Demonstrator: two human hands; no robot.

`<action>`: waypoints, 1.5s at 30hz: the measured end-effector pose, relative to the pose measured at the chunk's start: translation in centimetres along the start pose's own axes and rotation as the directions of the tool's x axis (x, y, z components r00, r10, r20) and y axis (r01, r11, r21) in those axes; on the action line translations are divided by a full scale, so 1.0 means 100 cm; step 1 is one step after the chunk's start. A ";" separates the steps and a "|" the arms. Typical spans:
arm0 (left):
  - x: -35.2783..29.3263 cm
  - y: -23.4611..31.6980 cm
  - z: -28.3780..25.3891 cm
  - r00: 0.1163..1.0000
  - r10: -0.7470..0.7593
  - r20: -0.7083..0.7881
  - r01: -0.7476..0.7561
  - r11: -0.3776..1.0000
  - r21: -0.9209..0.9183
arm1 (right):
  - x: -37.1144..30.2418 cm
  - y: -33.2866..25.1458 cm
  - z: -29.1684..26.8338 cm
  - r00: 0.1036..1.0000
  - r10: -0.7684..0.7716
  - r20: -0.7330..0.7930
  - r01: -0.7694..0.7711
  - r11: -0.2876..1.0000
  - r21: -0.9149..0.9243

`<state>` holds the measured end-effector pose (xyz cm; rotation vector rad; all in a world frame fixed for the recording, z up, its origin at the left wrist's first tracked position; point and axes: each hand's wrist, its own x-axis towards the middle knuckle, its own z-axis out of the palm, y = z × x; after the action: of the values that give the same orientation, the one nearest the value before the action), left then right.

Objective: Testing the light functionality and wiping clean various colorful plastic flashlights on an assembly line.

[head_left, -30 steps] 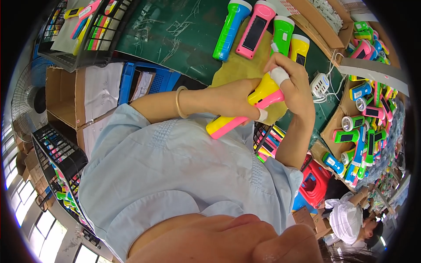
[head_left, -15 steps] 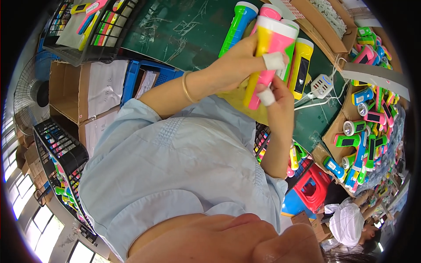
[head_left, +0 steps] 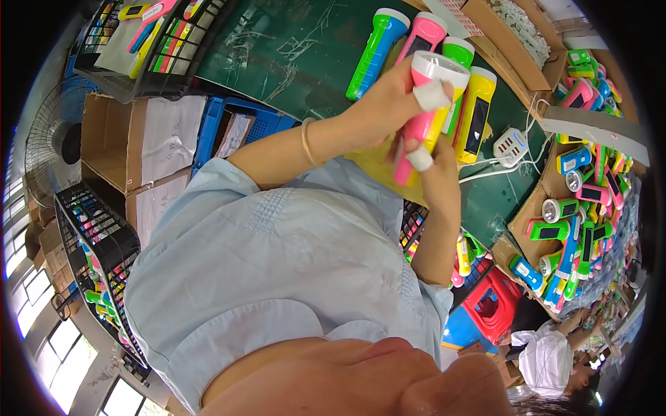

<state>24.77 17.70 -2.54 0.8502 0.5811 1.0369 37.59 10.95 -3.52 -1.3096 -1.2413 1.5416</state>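
Both hands hold a pink and yellow flashlight (head_left: 423,126) with a white rim at its wide head, tilted over the table. My left hand (head_left: 388,100), a bracelet at its wrist, is closed round the upper part just below the head. Lower down, my right hand (head_left: 438,170) grips the narrow handle end. White tape wraps a digit on each hand. Just beyond lie a green and blue flashlight (head_left: 378,54), a pink flashlight (head_left: 424,33), a green and white flashlight (head_left: 458,50) partly hidden, and a yellow flashlight (head_left: 476,111) with a dark panel.
A white multi-port USB charger (head_left: 511,147) with cables lies right on the green table (head_left: 277,59). Many flashlights (head_left: 586,222) heap up at the right. Cardboard boxes (head_left: 111,139), a blue crate (head_left: 260,123) and black baskets (head_left: 104,229) stand left; a red stool (head_left: 494,305) is lower right.
The flashlight has been turned in my hands, bringing a different mix of pink and yellow into view. Its head has dropped slightly lower, uncovering more of the flashlights behind.
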 end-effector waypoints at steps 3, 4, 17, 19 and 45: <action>0.007 -0.004 -0.023 0.921 0.382 0.081 -0.338 0.675 0.656 | -0.007 0.013 -0.033 0.809 -0.052 -0.585 0.218 0.952 0.216; 0.005 0.002 -0.033 0.841 0.512 0.175 -0.334 0.237 0.912 | -0.007 0.009 -0.065 0.710 -0.073 -0.701 0.316 0.922 0.224; -0.009 0.019 -0.099 0.956 -0.292 -0.001 0.275 0.901 -0.337 | -0.020 -0.069 -0.162 0.067 -0.563 -0.824 0.113 0.825 -0.555; -0.012 0.009 -0.093 0.907 -0.237 0.348 0.414 0.649 -0.638 | -0.023 -0.050 -0.100 0.450 -0.505 -0.737 0.236 0.863 -0.447; 0.024 0.017 -0.005 0.920 -0.349 0.180 0.379 0.909 -0.172 | -0.029 0.042 -0.017 0.791 -0.172 -0.587 0.183 0.982 -0.042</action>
<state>24.49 20.46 -1.47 0.5992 0.4772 0.6708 39.97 7.53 -6.82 -1.4617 -0.9072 0.8952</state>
